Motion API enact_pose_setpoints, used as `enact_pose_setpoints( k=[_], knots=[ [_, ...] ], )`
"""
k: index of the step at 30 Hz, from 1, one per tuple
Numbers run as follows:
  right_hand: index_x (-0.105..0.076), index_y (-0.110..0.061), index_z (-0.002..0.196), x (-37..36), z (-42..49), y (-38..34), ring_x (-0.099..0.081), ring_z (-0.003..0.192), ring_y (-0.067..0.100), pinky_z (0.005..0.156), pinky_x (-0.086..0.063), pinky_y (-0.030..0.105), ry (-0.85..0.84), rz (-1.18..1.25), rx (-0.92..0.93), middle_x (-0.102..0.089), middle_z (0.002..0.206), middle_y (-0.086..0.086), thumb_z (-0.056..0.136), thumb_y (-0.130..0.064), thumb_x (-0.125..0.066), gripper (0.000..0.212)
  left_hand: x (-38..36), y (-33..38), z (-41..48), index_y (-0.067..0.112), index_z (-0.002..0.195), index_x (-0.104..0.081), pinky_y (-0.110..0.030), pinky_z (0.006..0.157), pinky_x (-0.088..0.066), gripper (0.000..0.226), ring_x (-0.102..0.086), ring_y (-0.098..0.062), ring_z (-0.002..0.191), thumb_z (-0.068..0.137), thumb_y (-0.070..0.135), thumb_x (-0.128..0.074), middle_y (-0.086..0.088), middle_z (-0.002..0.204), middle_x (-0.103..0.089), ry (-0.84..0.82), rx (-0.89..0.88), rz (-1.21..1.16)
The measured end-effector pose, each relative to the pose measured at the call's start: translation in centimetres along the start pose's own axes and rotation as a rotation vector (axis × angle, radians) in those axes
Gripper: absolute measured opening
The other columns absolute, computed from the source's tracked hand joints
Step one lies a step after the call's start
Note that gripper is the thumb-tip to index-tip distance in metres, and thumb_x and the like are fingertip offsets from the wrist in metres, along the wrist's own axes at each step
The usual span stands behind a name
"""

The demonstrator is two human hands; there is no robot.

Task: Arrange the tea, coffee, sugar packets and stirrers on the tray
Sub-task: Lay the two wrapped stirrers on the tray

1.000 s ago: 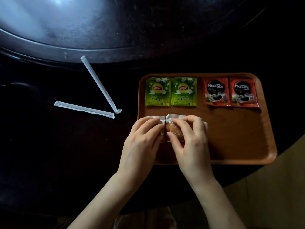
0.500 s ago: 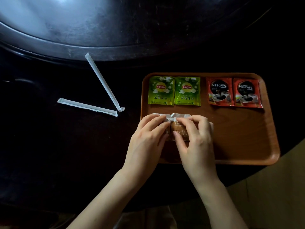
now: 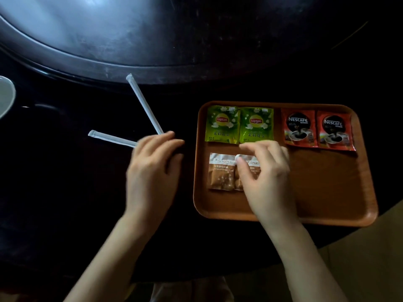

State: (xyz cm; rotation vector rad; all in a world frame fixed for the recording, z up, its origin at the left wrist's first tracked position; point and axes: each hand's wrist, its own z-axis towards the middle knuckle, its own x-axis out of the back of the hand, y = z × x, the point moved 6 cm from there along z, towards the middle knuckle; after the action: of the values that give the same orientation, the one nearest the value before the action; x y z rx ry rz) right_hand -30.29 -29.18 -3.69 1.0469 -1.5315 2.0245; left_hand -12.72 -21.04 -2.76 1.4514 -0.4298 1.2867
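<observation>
A wooden tray [image 3: 327, 192] holds two green Lipton tea packets [image 3: 222, 124] [image 3: 256, 125] and two red Nescafe packets [image 3: 299, 128] [image 3: 334, 130] along its far edge. Below the tea lie two brown sugar packets side by side, one fully visible [image 3: 221, 172], the other [image 3: 250, 165] partly under my right hand [image 3: 266, 177], whose thumb and fingertips rest on it. My left hand [image 3: 152, 166] is off the tray, fingers spread, over the near ends of two white wrapped stirrers [image 3: 145, 103] [image 3: 111, 138] on the dark table.
A raised round dark turntable [image 3: 152, 40] fills the far part of the table. The rim of a white dish [image 3: 6, 99] shows at the left edge. The tray's right half below the coffee is bare wood. The table's edge curves at bottom right.
My left hand left the sugar packets and moved left to the stirrers' near ends. My right hand stays on the right sugar packet. The left sugar packet is now uncovered.
</observation>
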Motion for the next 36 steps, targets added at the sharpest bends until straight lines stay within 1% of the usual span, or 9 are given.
enact_pose_setpoints(
  k=[4, 7, 11, 16, 22, 25, 28, 32, 36],
  knots=[
    [-0.065, -0.007, 0.098, -3.0, 3.4, -4.8, -0.055, 0.094, 0.024, 0.082, -0.042, 0.025, -0.073, 0.044, 0.136, -0.066, 0.095, 0.01, 0.082, -0.017, -0.06, 0.019, 2.2, -6.2, 1.3, 0.004, 0.119, -0.068, -0.039, 0.108, -0.037, 0.036, -0.053, -0.035, 0.125, 0.083, 0.006, -0.071, -0.015, 0.129, -0.064, -0.058, 0.216, 0.127],
    [-0.062, -0.007, 0.105, -6.0, 5.2, -8.2, -0.054, 0.098, 0.027, 0.085, -0.046, 0.037, -0.199, 0.047, 0.153, -0.065, 0.101, 0.012, 0.085, -0.024, -0.059, 0.027, 2.3, -8.6, 2.1, 0.01, 0.123, -0.066, -0.044, 0.11, -0.037, 0.041, -0.049, -0.031, 0.13, 0.082, 0.008, -0.073, -0.011, 0.135, -0.061, -0.199, 0.207, 0.141],
    [-0.059, -0.009, 0.107, -9.5, 6.2, -10.3, -0.054, 0.104, 0.028, 0.085, -0.046, 0.039, -0.354, -0.083, 0.098, -0.062, 0.108, 0.011, 0.087, -0.029, -0.056, 0.029, 2.7, -9.3, 2.4, 0.014, 0.108, -0.075, -0.044, 0.098, -0.046, 0.029, -0.055, -0.03, 0.121, 0.08, 0.008, -0.075, -0.008, 0.127, -0.067, -0.197, 0.136, 0.132],
    [-0.059, -0.008, 0.102, -10.6, 6.1, -10.7, -0.058, 0.098, 0.03, 0.078, -0.047, 0.039, -0.349, -0.109, 0.042, -0.065, 0.103, 0.011, 0.089, -0.018, -0.051, 0.018, 2.9, -9.5, 3.3, 0.008, 0.087, -0.077, -0.043, 0.089, -0.045, 0.009, -0.059, -0.033, 0.108, 0.078, 0.009, -0.077, -0.009, 0.109, -0.072, -0.123, 0.1, 0.137],
    [-0.055, -0.009, 0.09, -8.7, 5.5, -11.6, -0.061, 0.078, 0.026, 0.068, -0.05, 0.037, -0.27, 0.183, 0.078, -0.066, 0.087, 0.009, 0.087, -0.011, -0.05, 0.006, 2.5, -9.7, 3.7, 0.008, 0.081, -0.076, -0.049, 0.081, -0.045, 0.007, -0.061, -0.036, 0.098, 0.075, 0.008, -0.079, -0.009, 0.095, -0.072, -0.159, 0.0, 0.174],
    [-0.06, -0.011, 0.091, -5.7, 5.2, -10.1, -0.057, 0.072, 0.013, 0.062, -0.043, 0.011, -0.21, 0.342, 0.044, -0.063, 0.083, 0.001, 0.085, -0.007, -0.053, 0.011, 2.2, -9.8, 4.0, 0.01, 0.084, -0.073, -0.05, 0.081, -0.047, 0.007, -0.06, -0.034, 0.092, 0.078, 0.009, -0.077, -0.007, 0.089, -0.07, -0.212, -0.032, 0.19],
    [-0.064, -0.017, 0.09, -1.4, 4.8, -5.8, -0.052, 0.068, -0.003, 0.06, -0.038, 0.0, -0.145, 0.304, -0.025, -0.057, 0.077, -0.012, 0.085, -0.008, -0.056, 0.013, 1.7, -9.9, 4.5, 0.009, 0.091, -0.069, -0.049, 0.085, -0.046, 0.009, -0.057, -0.034, 0.092, 0.084, 0.015, -0.071, -0.007, 0.089, -0.068, -0.311, -0.021, 0.231],
    [-0.065, -0.014, 0.09, 3.3, 4.0, 0.2, -0.052, 0.066, -0.017, 0.057, -0.035, -0.003, -0.112, 0.232, -0.148, -0.058, 0.075, -0.01, 0.085, -0.007, -0.057, 0.012, 0.8, -9.6, 4.9, 0.002, 0.1, -0.067, -0.046, 0.092, -0.041, 0.013, -0.052, -0.039, 0.103, 0.09, 0.008, -0.062, -0.017, 0.102, -0.066, -0.42, 0.052, 0.321],
    [-0.067, -0.012, 0.089, 5.2, 2.6, 4.3, -0.054, 0.074, -0.005, 0.063, -0.037, -0.004, -0.12, 0.205, -0.26, -0.062, 0.081, -0.006, 0.085, -0.008, -0.058, 0.011, 0.6, -9.0, 4.6, -0.002, 0.104, -0.063, -0.047, 0.091, -0.04, 0.015, -0.045, -0.042, 0.107, 0.092, 0.005, -0.056, -0.024, 0.109, -0.058, -0.476, 0.119, 0.381]
  ],
)
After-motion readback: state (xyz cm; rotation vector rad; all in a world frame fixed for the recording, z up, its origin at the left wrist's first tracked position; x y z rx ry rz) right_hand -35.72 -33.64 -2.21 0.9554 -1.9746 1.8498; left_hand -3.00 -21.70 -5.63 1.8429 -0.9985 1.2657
